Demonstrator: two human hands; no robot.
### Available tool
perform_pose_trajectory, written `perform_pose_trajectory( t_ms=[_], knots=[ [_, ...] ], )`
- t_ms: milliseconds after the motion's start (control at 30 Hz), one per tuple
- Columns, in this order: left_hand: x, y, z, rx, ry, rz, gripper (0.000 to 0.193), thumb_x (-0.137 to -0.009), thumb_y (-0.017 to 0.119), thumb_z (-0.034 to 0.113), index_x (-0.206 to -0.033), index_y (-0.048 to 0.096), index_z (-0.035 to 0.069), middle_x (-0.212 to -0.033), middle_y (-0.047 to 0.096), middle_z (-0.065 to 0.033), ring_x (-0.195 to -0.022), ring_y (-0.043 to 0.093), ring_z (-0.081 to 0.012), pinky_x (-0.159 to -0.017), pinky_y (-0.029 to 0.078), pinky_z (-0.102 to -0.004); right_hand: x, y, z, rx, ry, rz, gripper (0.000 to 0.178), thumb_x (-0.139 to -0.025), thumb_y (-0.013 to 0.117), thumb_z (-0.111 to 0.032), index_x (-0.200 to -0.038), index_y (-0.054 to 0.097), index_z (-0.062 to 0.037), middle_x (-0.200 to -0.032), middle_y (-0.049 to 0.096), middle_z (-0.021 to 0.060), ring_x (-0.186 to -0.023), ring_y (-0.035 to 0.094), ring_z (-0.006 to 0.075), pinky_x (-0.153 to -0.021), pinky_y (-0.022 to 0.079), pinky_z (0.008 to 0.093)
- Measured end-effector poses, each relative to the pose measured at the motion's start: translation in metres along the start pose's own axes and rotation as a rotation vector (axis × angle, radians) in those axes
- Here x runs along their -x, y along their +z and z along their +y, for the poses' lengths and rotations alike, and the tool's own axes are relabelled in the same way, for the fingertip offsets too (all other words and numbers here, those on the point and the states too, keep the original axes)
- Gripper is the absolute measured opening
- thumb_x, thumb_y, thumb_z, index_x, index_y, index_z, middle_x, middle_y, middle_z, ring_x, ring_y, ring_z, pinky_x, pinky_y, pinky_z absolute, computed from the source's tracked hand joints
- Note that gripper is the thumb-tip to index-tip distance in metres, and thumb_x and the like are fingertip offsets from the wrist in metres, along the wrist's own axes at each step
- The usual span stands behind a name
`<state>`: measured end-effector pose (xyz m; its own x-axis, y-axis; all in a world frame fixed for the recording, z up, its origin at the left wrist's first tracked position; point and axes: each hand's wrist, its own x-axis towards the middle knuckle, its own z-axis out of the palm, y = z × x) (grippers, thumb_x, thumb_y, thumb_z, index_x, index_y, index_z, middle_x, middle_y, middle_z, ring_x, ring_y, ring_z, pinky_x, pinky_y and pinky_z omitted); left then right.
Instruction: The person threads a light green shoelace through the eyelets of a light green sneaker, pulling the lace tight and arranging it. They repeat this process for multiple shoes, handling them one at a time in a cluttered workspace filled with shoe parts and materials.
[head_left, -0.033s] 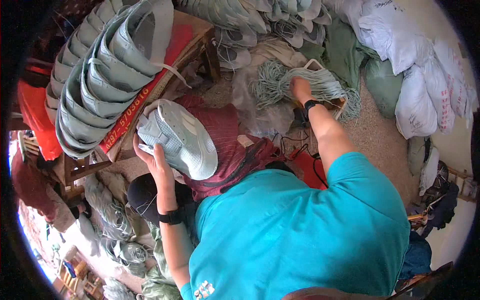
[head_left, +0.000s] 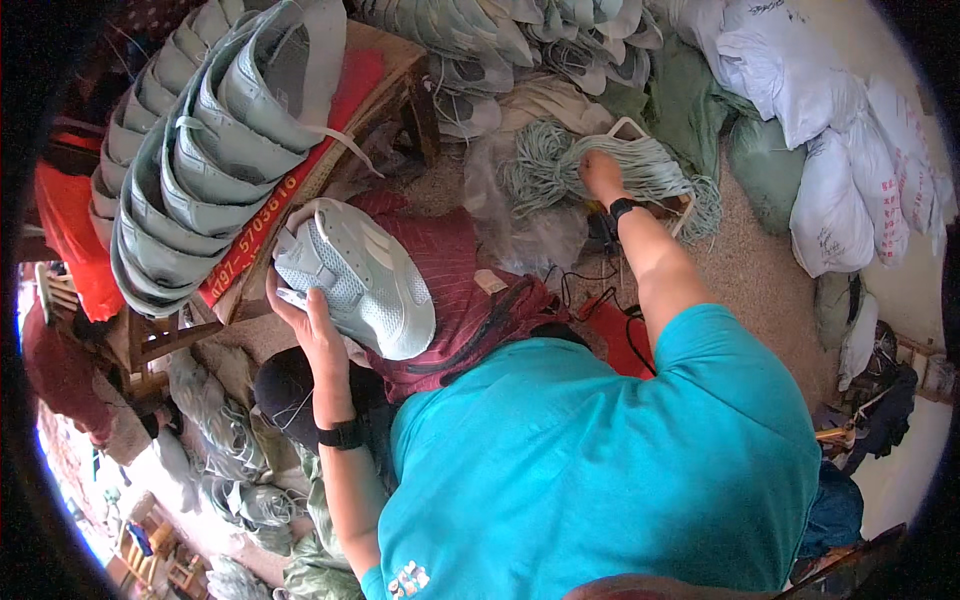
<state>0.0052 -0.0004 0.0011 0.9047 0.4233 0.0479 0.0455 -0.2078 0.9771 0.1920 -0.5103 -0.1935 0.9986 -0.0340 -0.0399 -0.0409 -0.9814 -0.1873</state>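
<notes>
Nothing has shifted: the left hand [head_left: 312, 325] still cups the pale grey shoe upper [head_left: 355, 275] against the red cloth on the lap, while the right hand [head_left: 600, 172] stays closed in the green lace bundle [head_left: 560, 165].

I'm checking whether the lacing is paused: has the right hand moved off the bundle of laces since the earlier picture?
No. The right hand rests at the same spot on the lace bundle.

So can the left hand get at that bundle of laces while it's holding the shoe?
Probably not as things stand: the left hand is full with the shoe, and the laces lie far to the right, where the right hand already rests on them.
</notes>
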Motion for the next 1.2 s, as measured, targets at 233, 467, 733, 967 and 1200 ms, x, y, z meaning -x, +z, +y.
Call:
perform_pose_trajectory(
  t_ms=[233,467,733,967,1200],
  knots=[
    [-0.001,-0.003,-0.004,-0.012,0.000,-0.007,0.070,-0.098,0.051,0.026,-0.153,0.015,0.003,-0.152,0.029,-0.0197,-0.139,0.032,-0.0310,-0.116,0.022,-0.0403,-0.014,0.009,0.010,0.062,-0.102,-0.065,0.018,-0.083,0.063,-0.017,-0.091,0.071,-0.0029,-0.097,0.066,0.0218,-0.086,0.063,0.0430,-0.075,0.051,0.0506],
    [0.003,-0.006,0.007,-0.059,0.005,-0.017,0.067,-0.099,0.049,0.022,-0.153,0.016,0.002,-0.153,0.029,-0.0187,-0.138,0.033,-0.0284,-0.115,0.023,-0.0381,-0.007,0.019,-0.023,0.254,-0.004,-0.023,0.020,-0.085,0.063,-0.020,-0.093,0.073,-0.0039,-0.096,0.064,0.0228,-0.095,0.063,0.0422,-0.078,0.053,0.0506],
    [0.013,0.001,0.046,-0.653,0.485,0.186,0.055,-0.090,0.065,0.014,-0.139,0.045,-0.002,-0.142,0.042,-0.0227,-0.131,0.042,-0.0378,-0.113,0.031,-0.0464,-0.028,-0.001,-0.042,-0.309,0.013,-0.122,0.021,-0.085,0.064,-0.022,-0.089,0.067,-0.0018,-0.080,0.065,0.0168,-0.075,0.063,0.0343,-0.068,0.050,0.0459],
    [0.026,0.045,0.116,0.055,0.231,-0.489,0.071,-0.083,0.074,0.007,-0.145,0.040,0.001,-0.144,0.046,-0.0158,-0.101,0.063,-0.0194,-0.084,0.052,-0.0308,0.101,-0.189,-0.256,-0.860,-0.843,-0.291,0.013,-0.088,0.064,-0.017,-0.096,0.060,-0.0063,-0.083,0.065,0.0108,-0.075,0.066,0.0281,-0.064,0.051,0.0400],
    [0.033,0.005,0.111,0.117,-0.236,-0.603,0.022,-0.102,0.055,0.020,-0.107,0.065,0.001,-0.081,0.057,0.0048,-0.075,0.049,-0.0050,-0.068,0.040,-0.0215,0.104,-0.260,-0.269,-0.801,-0.719,0.051,0.012,-0.088,0.065,-0.006,-0.095,0.055,-0.0073,-0.076,0.060,0.0071,-0.068,0.063,0.0167,-0.061,0.050,0.0307]
  ],
)
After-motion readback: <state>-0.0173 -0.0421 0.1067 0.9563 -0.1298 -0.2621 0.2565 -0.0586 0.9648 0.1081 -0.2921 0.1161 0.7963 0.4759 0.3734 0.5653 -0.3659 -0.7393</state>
